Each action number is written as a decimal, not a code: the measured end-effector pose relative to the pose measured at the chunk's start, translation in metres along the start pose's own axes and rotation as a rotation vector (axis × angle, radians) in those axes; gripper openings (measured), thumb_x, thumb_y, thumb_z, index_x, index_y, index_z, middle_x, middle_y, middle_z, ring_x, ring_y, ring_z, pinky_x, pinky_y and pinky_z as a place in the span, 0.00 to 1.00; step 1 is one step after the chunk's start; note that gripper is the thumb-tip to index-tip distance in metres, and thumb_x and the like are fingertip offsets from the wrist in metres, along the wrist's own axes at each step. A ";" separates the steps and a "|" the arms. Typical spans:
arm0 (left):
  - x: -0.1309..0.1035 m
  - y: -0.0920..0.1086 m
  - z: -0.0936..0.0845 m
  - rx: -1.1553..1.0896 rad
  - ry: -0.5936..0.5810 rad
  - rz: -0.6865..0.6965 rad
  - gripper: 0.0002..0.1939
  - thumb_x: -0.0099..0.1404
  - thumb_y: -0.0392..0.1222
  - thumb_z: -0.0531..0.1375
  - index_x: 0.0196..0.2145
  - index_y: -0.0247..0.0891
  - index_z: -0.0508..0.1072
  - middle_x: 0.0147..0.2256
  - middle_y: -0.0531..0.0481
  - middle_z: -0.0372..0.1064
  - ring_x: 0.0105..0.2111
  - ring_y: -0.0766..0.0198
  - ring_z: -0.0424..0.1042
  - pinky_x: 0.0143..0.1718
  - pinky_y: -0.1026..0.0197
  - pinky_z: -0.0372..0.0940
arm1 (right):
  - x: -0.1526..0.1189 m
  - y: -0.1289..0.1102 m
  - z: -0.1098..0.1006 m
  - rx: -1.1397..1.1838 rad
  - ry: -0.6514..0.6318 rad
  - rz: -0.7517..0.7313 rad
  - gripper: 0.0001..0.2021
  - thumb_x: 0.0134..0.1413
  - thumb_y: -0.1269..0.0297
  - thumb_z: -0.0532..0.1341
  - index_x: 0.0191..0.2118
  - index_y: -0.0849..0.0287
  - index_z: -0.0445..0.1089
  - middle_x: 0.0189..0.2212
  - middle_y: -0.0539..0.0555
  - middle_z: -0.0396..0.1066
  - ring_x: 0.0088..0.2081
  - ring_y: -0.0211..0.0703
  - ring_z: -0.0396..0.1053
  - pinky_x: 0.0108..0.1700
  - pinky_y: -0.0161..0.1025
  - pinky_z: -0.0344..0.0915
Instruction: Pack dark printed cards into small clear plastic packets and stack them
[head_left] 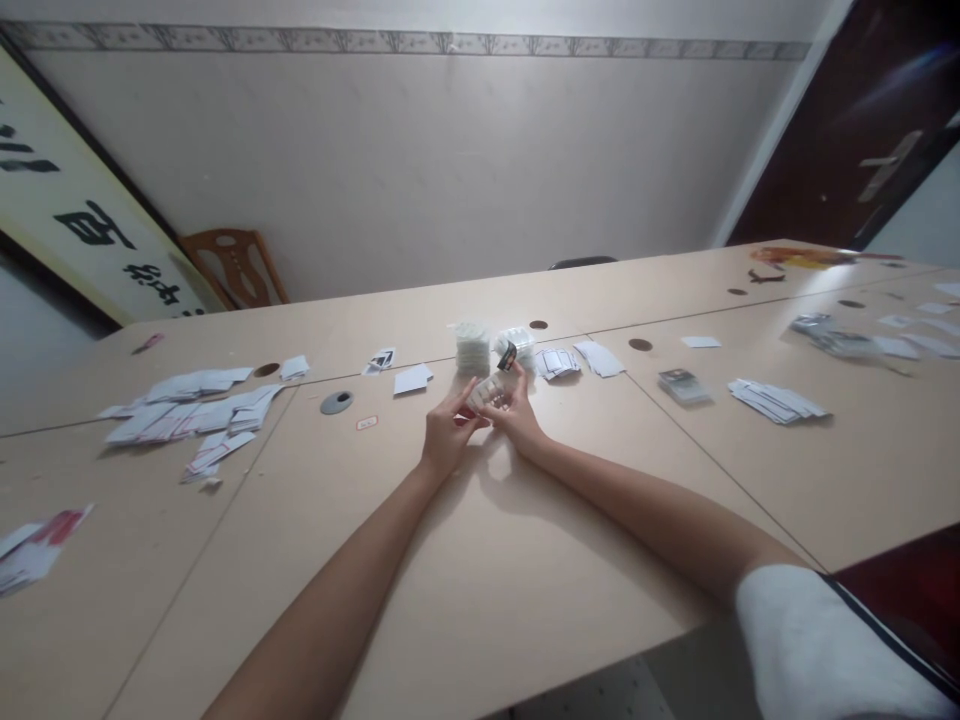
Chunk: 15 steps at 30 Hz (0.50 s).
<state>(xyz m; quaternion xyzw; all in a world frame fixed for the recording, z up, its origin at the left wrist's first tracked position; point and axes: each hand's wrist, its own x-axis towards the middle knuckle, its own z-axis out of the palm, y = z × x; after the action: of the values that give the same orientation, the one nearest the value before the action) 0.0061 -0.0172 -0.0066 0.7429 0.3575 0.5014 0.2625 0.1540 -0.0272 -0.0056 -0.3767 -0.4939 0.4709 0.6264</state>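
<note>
Over the middle of the table, my left hand (448,432) and my right hand (522,420) hold a small clear plastic tray (491,392) between them. The left fingers close on its left side, the right ones on its right. A small black printed card (508,356) sticks up at the right fingertips; whether the hand pinches it or it is fixed to the tray, I cannot tell. Just beyond stands a stack of clear trays (472,348), with another pile of clear trays (516,342) to its right, partly behind the card.
Right of the piles lie white cards (557,364) and more white slips (599,358). A clear-wrapped stack (683,387) and a fanned card pile (777,400) are farther right. On the left are many white packets (191,410), a grey cable cap (337,402) and a small label (367,423).
</note>
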 end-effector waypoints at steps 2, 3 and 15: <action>0.000 -0.001 0.000 0.028 0.008 0.028 0.29 0.60 0.41 0.65 0.59 0.41 0.69 0.32 0.52 0.71 0.28 0.66 0.73 0.33 0.61 0.74 | 0.000 -0.001 0.000 0.018 -0.008 0.002 0.49 0.41 0.71 0.68 0.65 0.49 0.40 0.31 0.44 0.66 0.31 0.39 0.67 0.36 0.39 0.66; 0.000 -0.001 0.000 0.038 0.013 0.039 0.30 0.60 0.41 0.66 0.59 0.42 0.69 0.32 0.52 0.71 0.28 0.66 0.72 0.33 0.61 0.73 | 0.000 -0.002 0.000 0.028 -0.010 0.001 0.49 0.41 0.72 0.68 0.65 0.49 0.40 0.31 0.44 0.66 0.31 0.39 0.68 0.37 0.39 0.66; 0.001 0.000 0.000 0.037 0.033 0.000 0.32 0.56 0.36 0.67 0.59 0.41 0.69 0.30 0.54 0.72 0.27 0.67 0.70 0.33 0.63 0.72 | 0.003 -0.001 -0.001 0.169 -0.066 0.029 0.52 0.40 0.74 0.65 0.67 0.48 0.33 0.30 0.43 0.68 0.31 0.40 0.69 0.36 0.39 0.67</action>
<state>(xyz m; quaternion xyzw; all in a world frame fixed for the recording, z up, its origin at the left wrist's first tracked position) 0.0063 -0.0165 -0.0066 0.7391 0.3710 0.5070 0.2429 0.1557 -0.0248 -0.0044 -0.3140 -0.4669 0.5323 0.6325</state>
